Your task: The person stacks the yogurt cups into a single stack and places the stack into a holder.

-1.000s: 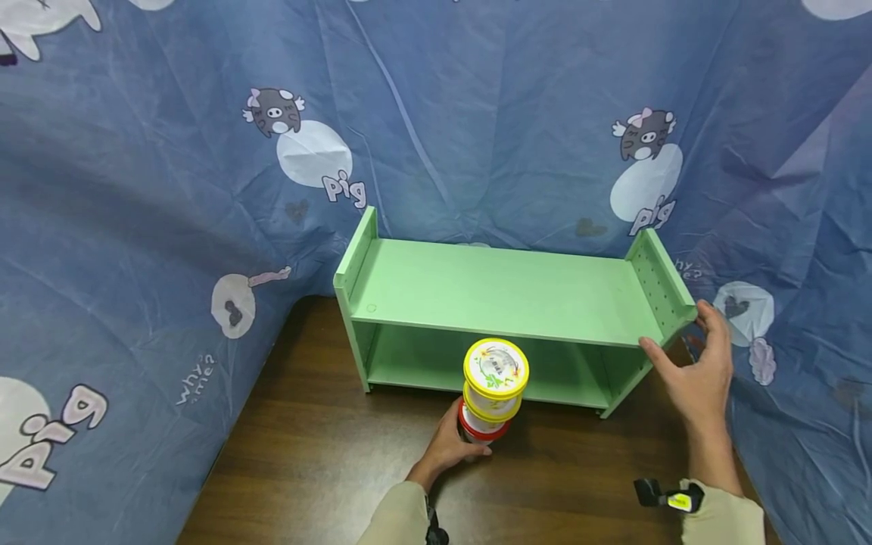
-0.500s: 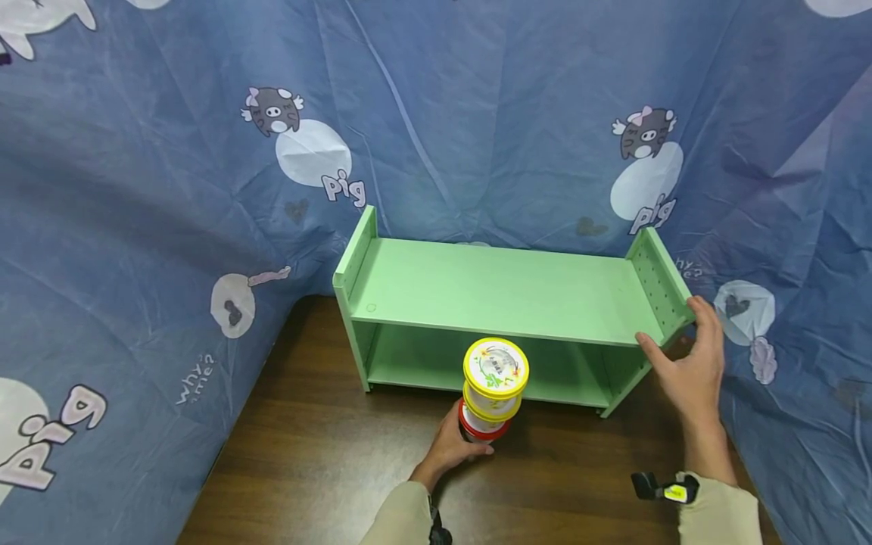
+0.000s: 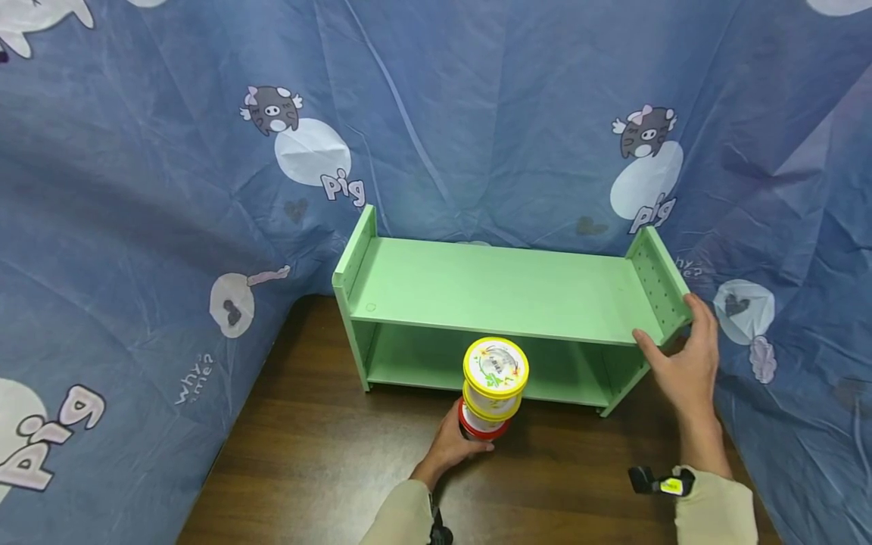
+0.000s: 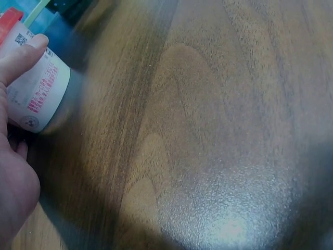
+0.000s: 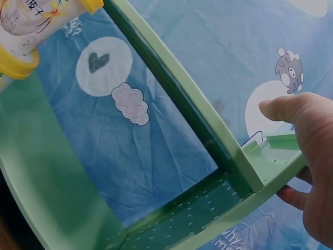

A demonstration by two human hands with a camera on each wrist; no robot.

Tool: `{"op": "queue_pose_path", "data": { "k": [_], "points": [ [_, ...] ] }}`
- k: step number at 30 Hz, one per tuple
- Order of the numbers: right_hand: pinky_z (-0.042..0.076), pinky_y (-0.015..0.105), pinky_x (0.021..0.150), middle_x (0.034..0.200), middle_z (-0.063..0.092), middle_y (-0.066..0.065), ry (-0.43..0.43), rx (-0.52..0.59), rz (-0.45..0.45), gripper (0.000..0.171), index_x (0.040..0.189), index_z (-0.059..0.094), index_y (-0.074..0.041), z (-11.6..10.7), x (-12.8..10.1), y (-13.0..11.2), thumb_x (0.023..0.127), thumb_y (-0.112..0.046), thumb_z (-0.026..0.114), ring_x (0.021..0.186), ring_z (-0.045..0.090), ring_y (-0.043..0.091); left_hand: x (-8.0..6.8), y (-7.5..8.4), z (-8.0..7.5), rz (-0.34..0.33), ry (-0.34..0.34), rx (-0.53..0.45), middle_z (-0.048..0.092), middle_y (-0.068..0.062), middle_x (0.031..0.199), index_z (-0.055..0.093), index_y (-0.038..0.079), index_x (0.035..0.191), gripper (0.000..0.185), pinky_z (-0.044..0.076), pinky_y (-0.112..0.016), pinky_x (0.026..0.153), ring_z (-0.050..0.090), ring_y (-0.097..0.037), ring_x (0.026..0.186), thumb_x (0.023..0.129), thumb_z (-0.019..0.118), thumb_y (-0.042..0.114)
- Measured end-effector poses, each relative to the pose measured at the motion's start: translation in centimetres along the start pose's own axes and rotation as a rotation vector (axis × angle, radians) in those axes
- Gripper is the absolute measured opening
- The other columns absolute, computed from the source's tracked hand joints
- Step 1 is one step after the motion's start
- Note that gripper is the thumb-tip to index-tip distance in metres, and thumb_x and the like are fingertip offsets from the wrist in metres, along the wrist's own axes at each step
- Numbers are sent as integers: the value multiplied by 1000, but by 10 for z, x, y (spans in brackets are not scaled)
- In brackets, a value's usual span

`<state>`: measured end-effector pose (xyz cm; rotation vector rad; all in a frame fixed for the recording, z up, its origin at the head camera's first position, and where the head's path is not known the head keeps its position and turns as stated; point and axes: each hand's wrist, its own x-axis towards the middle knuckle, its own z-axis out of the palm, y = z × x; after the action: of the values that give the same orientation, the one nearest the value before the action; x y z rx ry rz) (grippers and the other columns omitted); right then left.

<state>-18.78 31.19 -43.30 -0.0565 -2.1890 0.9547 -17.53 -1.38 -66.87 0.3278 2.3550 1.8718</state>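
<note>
My left hand (image 3: 450, 445) grips the red-lidded tub (image 3: 481, 425) at the bottom of a stack. Thumb and fingers lie on either side of its printed white wall, which tapers toward the base in the left wrist view. Above it stand two yellow-lidded tubs, the top one (image 3: 496, 368) bearing a flower print. The stack stands in front of a light green two-tier shelf (image 3: 504, 288). My right hand (image 3: 689, 371) is at the shelf's right side panel (image 5: 223, 213). Its fingers reach the outer side of the panel, while the thumb (image 5: 283, 109) points inward, apart from the shelf boards.
Blue cloth (image 3: 477, 136) with pig prints hangs behind the shelf and along both sides. Brown wood-grain tabletop (image 3: 327, 454) extends in front and to the left. The shelf's lower tier (image 3: 415, 359) is partly hidden behind the tubs.
My right hand has shifted slightly left and up along the panel's front edge. The left hand and the tub stack have hardly moved.
</note>
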Motion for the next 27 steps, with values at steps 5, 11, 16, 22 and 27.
{"op": "queue_pose_path", "data": {
  "k": [5,11,16,22,27],
  "points": [
    [27,44,119,150,39,19,0,-11,22,89,148,37,-12,2,1,1,71,-15,81,140,36,35,0,1,1,5,6,7,59,-6,131,41,13,141,96,43,-43,106,56,-24,121,60,92,16],
    [27,52,116,150,39,19,2,1,35,90,150,34,-14,6,0,3,72,-15,80,139,36,37,1,2,1,-7,14,24,61,-6,127,44,14,139,92,46,-37,101,57,-21,117,61,91,16],
    [30,54,113,151,38,19,8,4,63,95,151,30,-20,11,-2,6,71,-13,81,138,37,36,1,-3,1,32,18,46,61,-8,124,45,13,137,87,49,-29,89,57,-18,109,63,90,18],
    [29,56,114,154,35,15,21,9,89,97,151,29,-24,17,-4,10,71,-14,82,141,35,34,0,-3,0,53,12,59,61,-11,123,45,11,136,85,51,-28,84,58,-18,106,64,89,19],
    [28,55,116,156,34,10,34,27,89,96,151,28,-26,20,-5,11,71,-12,81,143,33,32,0,0,0,-22,4,45,60,-8,126,44,14,138,87,50,-30,88,56,-19,110,64,89,17]
  ]
}}
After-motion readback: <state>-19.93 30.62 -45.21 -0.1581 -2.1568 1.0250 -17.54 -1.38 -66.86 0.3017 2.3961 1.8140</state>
